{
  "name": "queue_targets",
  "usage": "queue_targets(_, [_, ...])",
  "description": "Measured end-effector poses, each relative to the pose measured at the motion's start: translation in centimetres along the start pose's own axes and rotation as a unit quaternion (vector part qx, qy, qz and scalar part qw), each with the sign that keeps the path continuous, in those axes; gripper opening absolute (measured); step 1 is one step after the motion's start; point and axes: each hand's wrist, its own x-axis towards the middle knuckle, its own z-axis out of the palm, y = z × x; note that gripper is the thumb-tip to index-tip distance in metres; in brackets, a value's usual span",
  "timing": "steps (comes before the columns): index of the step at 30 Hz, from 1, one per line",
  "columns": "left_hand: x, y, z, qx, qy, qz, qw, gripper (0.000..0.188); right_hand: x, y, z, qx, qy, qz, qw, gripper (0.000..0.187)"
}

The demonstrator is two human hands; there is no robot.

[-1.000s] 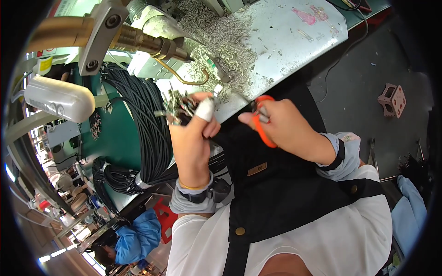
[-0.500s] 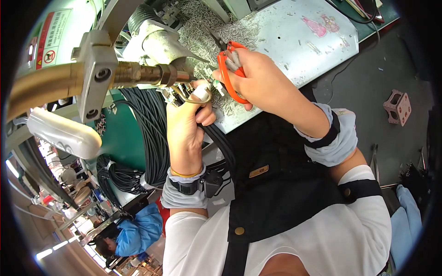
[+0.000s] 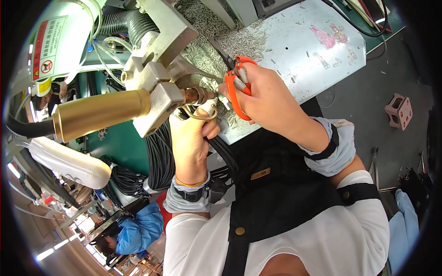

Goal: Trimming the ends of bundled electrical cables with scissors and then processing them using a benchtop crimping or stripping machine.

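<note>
My left hand (image 3: 191, 138) is closed around the end of a black cable (image 3: 221, 149), close to the metal tip (image 3: 200, 95) of a brass-coloured heated tool (image 3: 101, 112). The cable hangs from my fist toward my apron. What the fingertips pinch is partly hidden by a curved metal tube (image 3: 199, 117). My right hand (image 3: 274, 92) grips orange-handled scissors (image 3: 232, 94), their dark blades pointing up and away over loose metal bits. Small white connector pieces (image 3: 224, 102) show between the two hands.
Many small metal pins (image 3: 202, 27) are heaped on the white work plate (image 3: 299, 60). Bundles of black cables (image 3: 161, 161) lie on the green bench at left. A white lamp (image 3: 69, 161) juts in. Further off are a person in blue (image 3: 140, 227) and a pink stool (image 3: 398, 112).
The brass-coloured tool and its clamp have shifted right and down in the picture, nearer my left hand. Both hands keep their grips and sit slightly lower and to the right.
</note>
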Motion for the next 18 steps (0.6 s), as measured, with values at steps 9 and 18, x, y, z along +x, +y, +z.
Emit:
queue_targets(9, [-0.2,0.2,-0.5,0.011,-0.027,-0.002,1.0,0.022,-0.2,0.6,0.4,0.039,0.014,-0.044,0.998,0.016])
queue_targets(18, [-4.5,-1.0,-0.3,-0.058,0.054,0.01,0.997,0.027,-2.6,0.0,-1.2,0.165,-0.031,-0.044,0.985,0.014])
